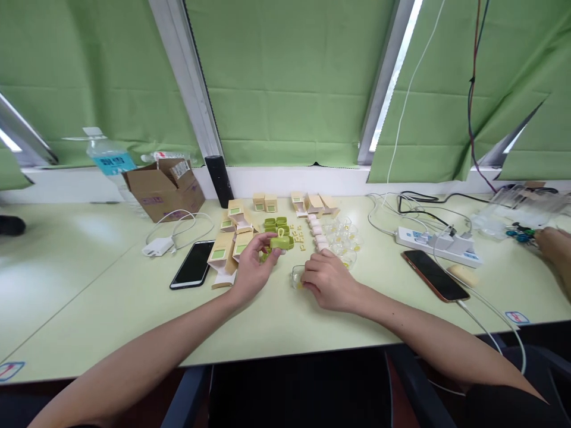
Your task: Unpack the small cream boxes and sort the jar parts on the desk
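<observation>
My left hand [256, 261] pinches a small green plastic case [281, 242] with a loop on top, raised a little over the table. To its right, my right hand [328, 279] has its fingers closed on the edge of a small clear plastic cup [296, 277] low at the tabletop. Behind the left hand lie more green cases [275, 222]. Small yellow pieces [300, 235] are spread beside them. A row of pale pink pieces [316, 230] runs back from my right hand, and several clear cups [342, 233] with yellow spots stand beyond it.
Small cardboard boxes [222, 246] stand left of the green cases, by a black phone [193, 265]. A brown carton [165, 193] and bottle [111, 157] are at the back left. Right lie a charging phone [433, 276], a power strip [464, 254] and another person's hand [553, 241].
</observation>
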